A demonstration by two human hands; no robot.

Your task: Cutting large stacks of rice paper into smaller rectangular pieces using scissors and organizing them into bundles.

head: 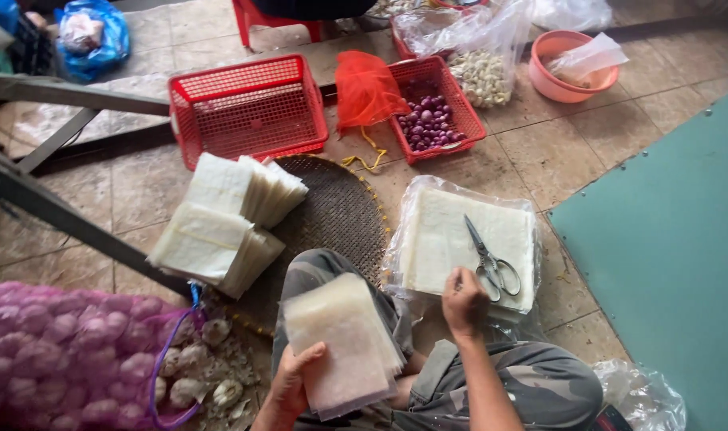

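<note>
**Two hands over stacked translucent sheets**

Two bare hands work above a tiled floor [571, 144]. Left hand [294, 381], at the lower middle, grips a small stack of translucent sheets [344, 339] by its lower left corner, thumb on top; the stack rests against the person's knee. Right hand [464, 302] is curled closed, its fingertips pressing the near edge of a larger pile of sheets [444, 235] that lies in clear plastic wrap [404, 199] on the floor. Metal scissors [490, 262] lie on that pile, just beside the right hand, blades pointing away from the person.

Two fanned bundles of sheets [220, 219] sit on the left edge of a round woven tray [340, 211]. Beyond the tray stand an empty red basket [248, 108] and a second red basket [464, 100] holding purple shallots [429, 124], with a red net bag [365, 88] between them. A pink basin [551, 84] stands at the far right; a pink mesh sack of garlic [69, 355] fills the near left corner.
</note>
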